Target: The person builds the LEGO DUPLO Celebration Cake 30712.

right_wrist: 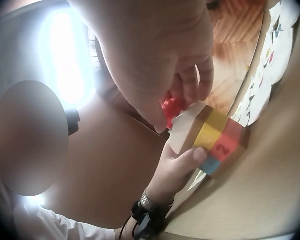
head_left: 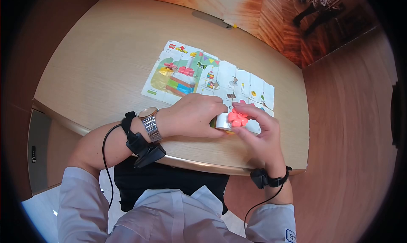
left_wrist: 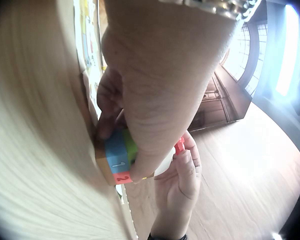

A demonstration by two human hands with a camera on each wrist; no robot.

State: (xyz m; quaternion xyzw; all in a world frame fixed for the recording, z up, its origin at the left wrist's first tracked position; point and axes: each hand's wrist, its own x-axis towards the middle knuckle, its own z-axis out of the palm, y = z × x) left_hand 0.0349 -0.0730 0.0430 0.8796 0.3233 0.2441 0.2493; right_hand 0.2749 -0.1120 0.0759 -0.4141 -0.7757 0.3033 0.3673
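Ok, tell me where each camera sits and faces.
Head: on the head, forward and down at the paper, stack, left hand and right hand; arms and shirt show.
Left wrist: on that wrist, towards the stack; both hands show.
Right wrist: on that wrist, towards the stack and flower; both hands show.
Both wrist views share stack and flower.

The flower (head_left: 238, 118) is pinky-red, the blocks (right_wrist: 216, 135) white, yellow, red, blue and green, and, in the head view, the watch strap (head_left: 152, 128) at the flower's nine o'clock is silver, the sheet (head_left: 206, 75) at eleven colourful.
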